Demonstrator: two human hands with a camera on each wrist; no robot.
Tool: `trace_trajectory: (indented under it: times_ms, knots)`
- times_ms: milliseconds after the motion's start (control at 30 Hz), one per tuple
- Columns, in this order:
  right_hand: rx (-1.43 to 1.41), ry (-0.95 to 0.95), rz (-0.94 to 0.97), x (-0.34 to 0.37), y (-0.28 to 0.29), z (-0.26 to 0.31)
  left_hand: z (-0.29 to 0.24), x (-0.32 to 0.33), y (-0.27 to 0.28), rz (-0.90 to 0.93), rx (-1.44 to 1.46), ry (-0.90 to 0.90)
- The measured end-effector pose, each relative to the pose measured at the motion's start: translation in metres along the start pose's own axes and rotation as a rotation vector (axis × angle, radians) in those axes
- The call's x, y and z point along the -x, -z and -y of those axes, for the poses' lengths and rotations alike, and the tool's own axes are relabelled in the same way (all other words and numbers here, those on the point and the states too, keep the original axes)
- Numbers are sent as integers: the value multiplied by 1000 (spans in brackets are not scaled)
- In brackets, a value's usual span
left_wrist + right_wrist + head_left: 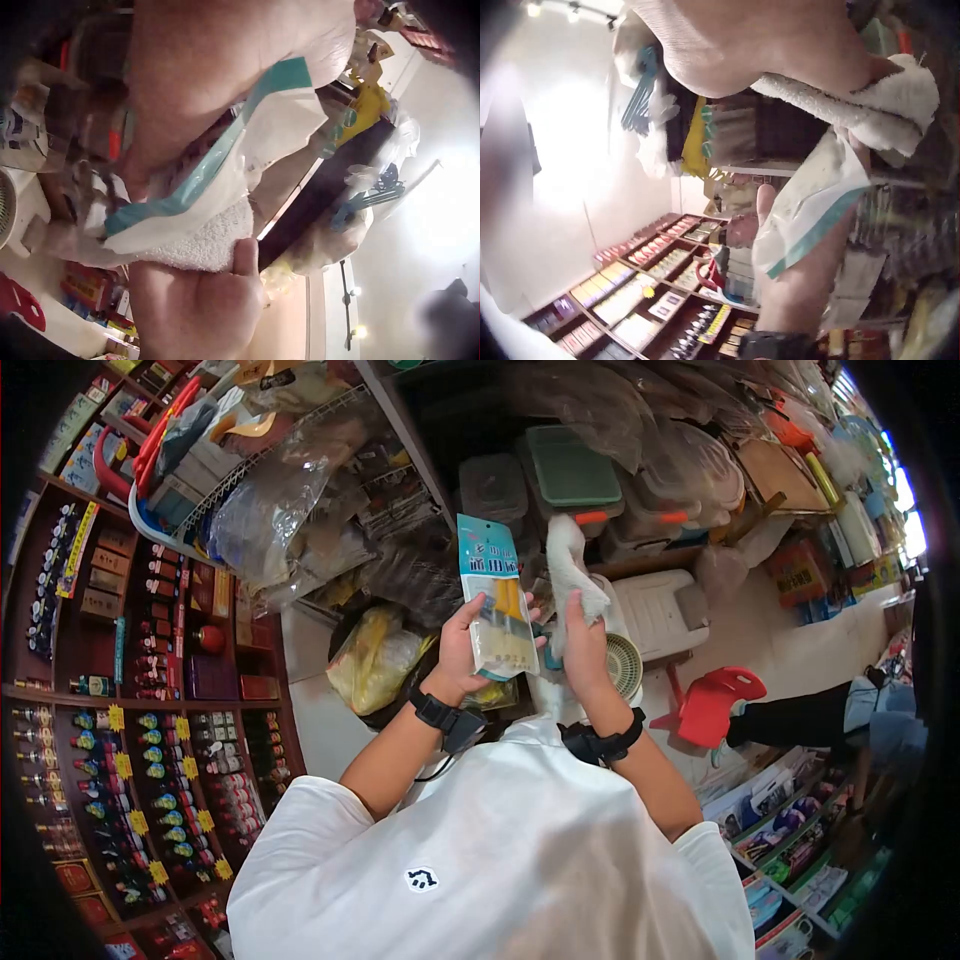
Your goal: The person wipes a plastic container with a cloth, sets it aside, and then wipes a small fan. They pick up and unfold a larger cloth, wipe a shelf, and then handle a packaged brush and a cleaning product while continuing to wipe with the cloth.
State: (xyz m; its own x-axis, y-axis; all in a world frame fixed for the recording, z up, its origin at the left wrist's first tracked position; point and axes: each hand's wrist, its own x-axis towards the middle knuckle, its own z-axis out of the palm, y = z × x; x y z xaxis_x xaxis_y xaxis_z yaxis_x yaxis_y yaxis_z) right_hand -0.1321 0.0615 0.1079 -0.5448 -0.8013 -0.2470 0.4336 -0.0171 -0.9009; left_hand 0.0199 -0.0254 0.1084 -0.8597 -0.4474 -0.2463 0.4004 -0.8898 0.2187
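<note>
My left hand [460, 650] grips a flat plastic packet [497, 605] with a teal printed top and a yellow and grey picture, held upright. A folded white cloth [572, 575] is in my right hand [588, 655], just to the right of the packet. The left wrist view has the packet's teal edge [180, 196] in front of the white towelling [206, 240], with the right thumb lying on the cloth. In the right wrist view the cloth [900, 109] hangs from the right hand and the packet [810, 202] lies in the left hand.
Shelves of small bottles and boxes [150, 700] line the left side. Lidded plastic bins [575, 465] stand ahead, beside a white stool [655, 610]. A red stool [715, 705] is on the right, near a person's dark-clothed leg [790, 730]. Yellow plastic bags [375, 665] lie left of the hands.
</note>
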Motion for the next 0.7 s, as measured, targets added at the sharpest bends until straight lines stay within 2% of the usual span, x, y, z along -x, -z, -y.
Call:
trace_trajectory:
  times_ms: [67, 100, 133, 200, 233, 267, 333, 400, 467, 533, 600, 633, 700]
  knots:
    - [370, 352, 165, -5, -7, -11, -1, -4, 15, 16, -28, -38]
    - [475, 468, 268, 5, -21, 9, 2, -7, 12, -7, -9, -39]
    - [480, 466, 269, 9, -24, 9, 3, -7, 15, -6, -4, -40]
    - [875, 520, 494, 13, -28, 11, -2, -14, 28, 45, -122, -246]
    - [870, 524, 521, 15, -28, 11, -7, -17, 46, 197, 15, -176]
    - [873, 534, 530, 17, -29, 14, -9, -16, 40, 204, 14, -188]
    - [991, 621, 593, 28, -28, 22, -8, -9, 26, 69, 94, -201]
    - [967, 625, 597, 35, -22, 23, -13, -9, 26, 89, 63, -212]
    - [933, 612, 700, 44, -7, 21, -19, -11, 21, 2, 83, -195]
    - [906, 644, 730, 51, 7, 13, -32, -13, 27, -5, 108, -147]
    - [452, 183, 618, 55, 22, -12, -42, -17, 47, 228, 89, -194]
    - [456, 185, 627, 51, 31, -26, -42, -15, 31, 96, 99, -285]
    - [-438, -281, 247, 40, 39, -41, -50, -8, 24, 123, 0, -307]
